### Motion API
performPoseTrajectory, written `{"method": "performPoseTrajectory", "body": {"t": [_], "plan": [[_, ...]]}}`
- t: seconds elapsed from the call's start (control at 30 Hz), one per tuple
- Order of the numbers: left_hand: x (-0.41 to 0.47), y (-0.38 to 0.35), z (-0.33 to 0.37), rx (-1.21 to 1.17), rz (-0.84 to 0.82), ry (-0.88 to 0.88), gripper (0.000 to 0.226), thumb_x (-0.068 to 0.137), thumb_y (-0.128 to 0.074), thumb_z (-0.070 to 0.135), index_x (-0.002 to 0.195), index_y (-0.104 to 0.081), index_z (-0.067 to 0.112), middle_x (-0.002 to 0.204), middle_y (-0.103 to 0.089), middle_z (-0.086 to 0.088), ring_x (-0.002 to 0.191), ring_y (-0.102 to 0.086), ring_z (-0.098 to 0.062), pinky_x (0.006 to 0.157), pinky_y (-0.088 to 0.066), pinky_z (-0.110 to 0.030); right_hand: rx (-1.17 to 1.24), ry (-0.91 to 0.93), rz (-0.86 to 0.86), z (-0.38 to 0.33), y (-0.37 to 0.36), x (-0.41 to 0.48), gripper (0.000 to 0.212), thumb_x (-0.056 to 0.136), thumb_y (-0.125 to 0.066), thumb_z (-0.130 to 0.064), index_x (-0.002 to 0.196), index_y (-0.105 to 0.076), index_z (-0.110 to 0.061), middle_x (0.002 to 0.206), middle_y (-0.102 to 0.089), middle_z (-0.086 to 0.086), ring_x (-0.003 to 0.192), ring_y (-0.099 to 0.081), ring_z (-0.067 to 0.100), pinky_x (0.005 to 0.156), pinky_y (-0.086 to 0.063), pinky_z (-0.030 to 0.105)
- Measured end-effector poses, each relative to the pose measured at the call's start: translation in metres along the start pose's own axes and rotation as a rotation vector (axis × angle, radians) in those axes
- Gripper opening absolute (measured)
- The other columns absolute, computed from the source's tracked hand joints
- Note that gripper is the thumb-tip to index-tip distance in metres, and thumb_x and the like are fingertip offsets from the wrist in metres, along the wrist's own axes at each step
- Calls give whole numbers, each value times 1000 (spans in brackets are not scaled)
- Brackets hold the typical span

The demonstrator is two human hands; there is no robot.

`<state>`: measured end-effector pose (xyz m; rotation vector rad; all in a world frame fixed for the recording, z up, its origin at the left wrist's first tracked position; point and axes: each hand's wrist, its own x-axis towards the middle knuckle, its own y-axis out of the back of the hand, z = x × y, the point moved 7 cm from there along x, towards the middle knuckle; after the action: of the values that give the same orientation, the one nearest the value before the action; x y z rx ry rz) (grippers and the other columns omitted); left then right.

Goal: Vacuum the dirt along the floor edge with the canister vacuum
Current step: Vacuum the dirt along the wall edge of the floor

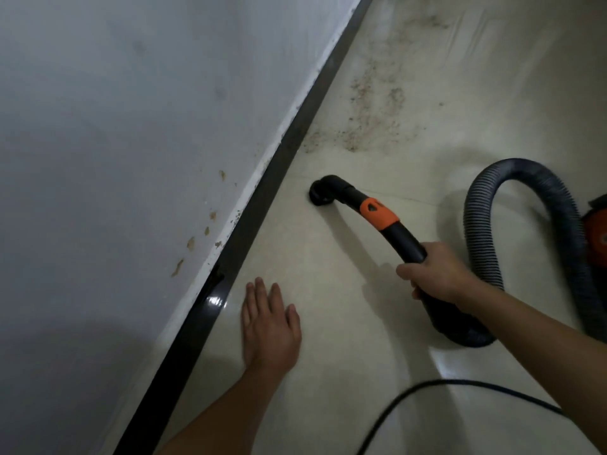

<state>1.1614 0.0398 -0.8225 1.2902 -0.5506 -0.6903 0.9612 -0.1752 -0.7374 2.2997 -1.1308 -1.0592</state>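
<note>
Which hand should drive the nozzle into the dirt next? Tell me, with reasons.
Right. The right hand grips the vacuum wand, whose nozzle sits on the floor just short of the dirt by the baseboard. The left hand lies flat on the floor, holding nothing, farther from the dirt.

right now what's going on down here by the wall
A person's right hand grips the vacuum wand, with its nozzle down at the floor near the dark baseboard. The left hand lies flat on the floor. A patch of dirt lies farther along the edge, beyond the nozzle, not yet reached. The hose loops back to the canister.
</note>
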Motion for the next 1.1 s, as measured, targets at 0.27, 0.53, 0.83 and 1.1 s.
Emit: {"method": "performPoseTrajectory", "body": {"t": [0.27,0.53,0.83,1.1], "plan": [[-2,2,4,41,-103,12,72,92,-13,44,143,-42,1,151,-31,-26,142,-27,-39,114,-25,-47,-89,-17,68,65,29,-73,17,72,-71,-26,80,-58,-18,59,-65,3,47,-67,20,52,-57,37],[8,22,0,177,-291,-84,49,101,-35,35,144,-38,11,148,-36,-17,133,-36,-30,106,-35,-36,-330,-4,113,96,64,-97,24,69,-66,-42,83,-56,-25,69,-65,-3,60,-66,14,58,-54,29],[-25,104,87,-410,-780,208,44,101,-41,43,100,-64,5,104,-66,-15,93,-62,-28,76,-44,-29,-432,-73,-31,65,88,-183,23,72,-67,-45,85,-56,-29,77,-61,-8,73,-61,15,61,-44,27],[-83,250,164,-1033,-726,769,76,96,-21,66,123,-54,3,105,-67,-22,94,-65,-32,95,-46,-43,-194,-116,-75,-24,121,-295,21,73,-68,-41,86,-54,-32,81,-62,-9,77,-57,14,61,-37,28]]}}
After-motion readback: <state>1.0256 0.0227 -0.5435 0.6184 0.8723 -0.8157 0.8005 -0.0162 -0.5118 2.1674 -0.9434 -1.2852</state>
